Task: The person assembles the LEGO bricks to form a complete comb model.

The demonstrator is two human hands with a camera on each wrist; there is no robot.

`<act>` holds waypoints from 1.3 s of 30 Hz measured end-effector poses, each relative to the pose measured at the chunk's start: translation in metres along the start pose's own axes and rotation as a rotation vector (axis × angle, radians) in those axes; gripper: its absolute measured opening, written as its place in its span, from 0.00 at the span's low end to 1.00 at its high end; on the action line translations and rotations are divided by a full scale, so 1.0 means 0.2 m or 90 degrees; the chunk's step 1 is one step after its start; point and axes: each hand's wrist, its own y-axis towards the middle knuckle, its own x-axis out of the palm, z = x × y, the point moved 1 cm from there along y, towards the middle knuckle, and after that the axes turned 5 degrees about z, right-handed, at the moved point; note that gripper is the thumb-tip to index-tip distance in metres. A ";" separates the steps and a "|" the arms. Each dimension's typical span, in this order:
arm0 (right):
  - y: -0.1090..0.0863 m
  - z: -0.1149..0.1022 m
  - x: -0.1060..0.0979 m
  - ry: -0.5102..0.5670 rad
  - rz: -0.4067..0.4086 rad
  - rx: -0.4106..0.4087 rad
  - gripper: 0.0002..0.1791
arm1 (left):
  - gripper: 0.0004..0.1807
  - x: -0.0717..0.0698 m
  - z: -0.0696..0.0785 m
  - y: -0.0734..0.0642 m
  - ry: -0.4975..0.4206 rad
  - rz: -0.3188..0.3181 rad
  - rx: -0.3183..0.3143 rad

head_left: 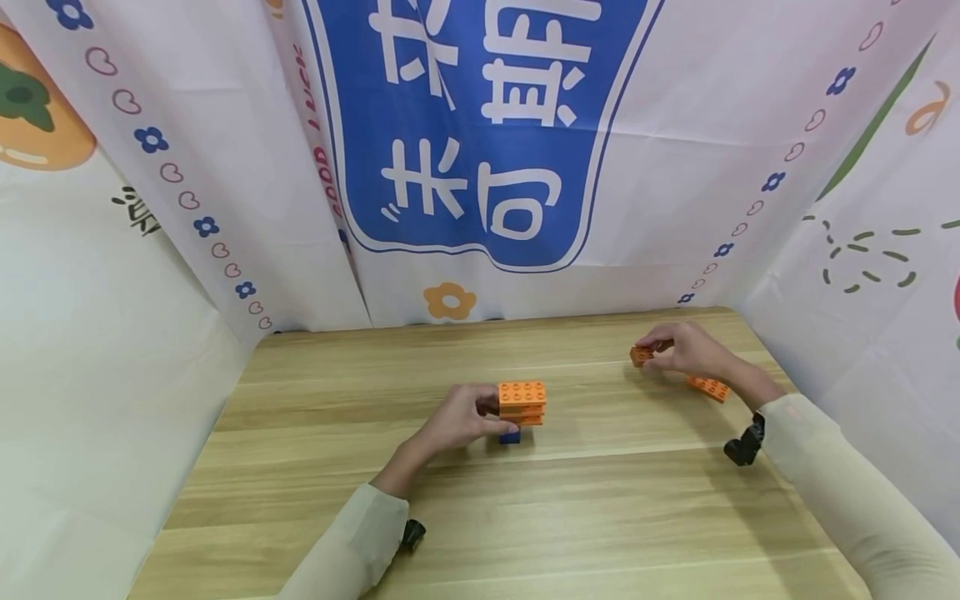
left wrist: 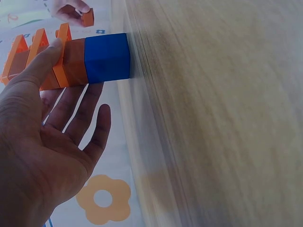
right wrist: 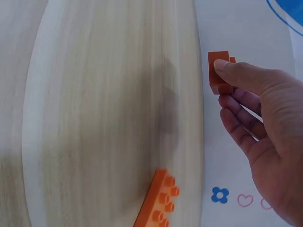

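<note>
My left hand [head_left: 459, 418] holds a stack of orange building bricks [head_left: 522, 393] between thumb and fingers. Below the orange layers, a blue brick [left wrist: 108, 57] forms the bottom of the stack, its underside at the tabletop. Wide plates alternate with narrower bricks, as the left wrist view shows. Off to the right, my right hand [head_left: 686, 350] pinches a small orange brick [right wrist: 219, 71] between thumb and fingertips, raised over the table. Beneath the right wrist, a flat orange studded plate [head_left: 709, 387] lies on the table, partly covered by the arm in the head view.
The wooden table [head_left: 315, 467] meets a printed white cloth [head_left: 660, 208] at its back edge. Cloth also hangs along the left and right sides. Black wrist straps [head_left: 746, 446] sit at the cuffs of both pale sleeves.
</note>
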 end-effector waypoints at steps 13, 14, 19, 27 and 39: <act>0.05 -0.15 0.01 0.009 -0.023 -0.039 0.18 | 0.16 0.00 -0.01 0.00 -0.003 -0.005 -0.002; 0.05 -0.16 0.01 0.008 -0.022 -0.047 0.18 | 0.16 0.00 -0.01 0.00 -0.004 -0.006 -0.004; 0.07 -0.22 0.02 -0.003 -0.013 -0.083 0.18 | 0.17 0.00 -0.01 0.00 -0.006 -0.009 -0.016; 0.10 -0.32 0.02 0.013 -0.002 -0.131 0.18 | 0.16 0.00 0.00 0.00 -0.002 -0.005 -0.005; 0.12 -0.47 0.03 0.035 0.004 -0.205 0.18 | 0.16 0.00 -0.02 0.01 0.000 -0.005 -0.006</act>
